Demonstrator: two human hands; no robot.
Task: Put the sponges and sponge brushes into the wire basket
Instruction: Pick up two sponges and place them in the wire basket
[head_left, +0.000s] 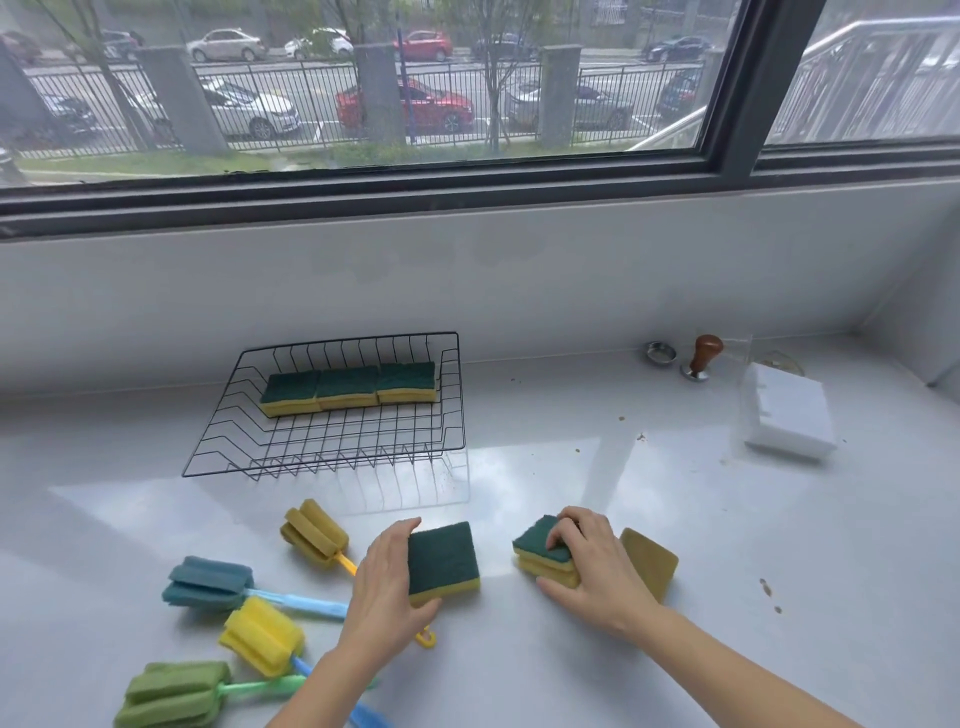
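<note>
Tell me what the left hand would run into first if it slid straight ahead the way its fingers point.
Probably the black wire basket. The left hand, gripping a green-and-yellow sponge, points up the white counter toward the basket's near rim, with bare counter between. Depth is hard to judge.

Hands on sponges (443, 560) — basket (332, 447) beyond

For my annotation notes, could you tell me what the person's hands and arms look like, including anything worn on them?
Both the left hand and the right hand are bare: no gloves, rings, watch or bracelets show. The forearms are uncovered to the frame's edge, with no sleeve in view.
</note>
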